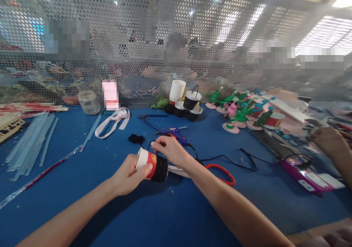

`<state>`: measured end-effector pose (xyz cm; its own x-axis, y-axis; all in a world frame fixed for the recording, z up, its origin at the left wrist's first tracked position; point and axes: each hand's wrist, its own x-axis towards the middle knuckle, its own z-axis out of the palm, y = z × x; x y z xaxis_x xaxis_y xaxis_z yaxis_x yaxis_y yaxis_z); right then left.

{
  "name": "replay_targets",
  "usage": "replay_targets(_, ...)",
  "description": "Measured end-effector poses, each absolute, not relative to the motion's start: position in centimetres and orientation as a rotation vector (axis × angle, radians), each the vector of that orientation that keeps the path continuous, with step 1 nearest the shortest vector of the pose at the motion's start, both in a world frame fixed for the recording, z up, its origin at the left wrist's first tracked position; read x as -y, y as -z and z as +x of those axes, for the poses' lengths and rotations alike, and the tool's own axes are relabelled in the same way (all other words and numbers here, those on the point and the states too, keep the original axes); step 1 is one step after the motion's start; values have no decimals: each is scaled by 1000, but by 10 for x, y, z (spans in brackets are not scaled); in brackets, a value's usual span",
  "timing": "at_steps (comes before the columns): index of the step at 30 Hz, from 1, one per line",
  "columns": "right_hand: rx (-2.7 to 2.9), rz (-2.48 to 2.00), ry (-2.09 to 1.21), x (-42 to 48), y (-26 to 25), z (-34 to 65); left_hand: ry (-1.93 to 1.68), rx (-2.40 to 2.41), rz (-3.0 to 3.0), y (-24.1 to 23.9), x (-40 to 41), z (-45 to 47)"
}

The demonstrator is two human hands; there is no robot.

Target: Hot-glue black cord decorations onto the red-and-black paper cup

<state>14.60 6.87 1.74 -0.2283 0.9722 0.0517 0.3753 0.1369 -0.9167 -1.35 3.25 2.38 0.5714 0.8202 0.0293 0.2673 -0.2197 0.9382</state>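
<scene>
A paper cup [147,162], white at one end with a red band, lies tilted on its side in my left hand [127,177], which is wrapped around it. Black yarn [161,169] covers the cup's other end. Just above the cup, my right hand [171,149] pinches a strand of the black yarn. A small black yarn bundle [136,138] rests on the table behind. Beyond my right hand lies a blue glue gun [178,136]. Scissors with red handles [229,177] are partly hidden under my right forearm.
At the back stand stacked white cups [177,89] and several black-wrapped cups [192,101]. Glue sticks [33,144] and white ribbon [101,127] lie left, near a jar [89,102]. Green figures [242,113], a purple device [305,175] and another person's hand [330,140] are right.
</scene>
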Motion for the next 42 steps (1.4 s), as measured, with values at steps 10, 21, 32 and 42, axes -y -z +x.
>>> replay_targets(10, 1679, -1330, -1319, -68, -12, 145, -739, -843, 1852, -26, -31, -14)
replay_targets(21, 1643, -1374, -1026, -73, -20, 152, -1004, -1077, 1076, -23, -45, -8)
replay_targets(32, 1837, -1311, -743, -31, -19, 136, -1070, -1131, 949, -24, -46, -2)
replay_targets(42, 1803, -1310, -656, -29, -11, 136, -1022, -1133, 1153, -20, -44, -2)
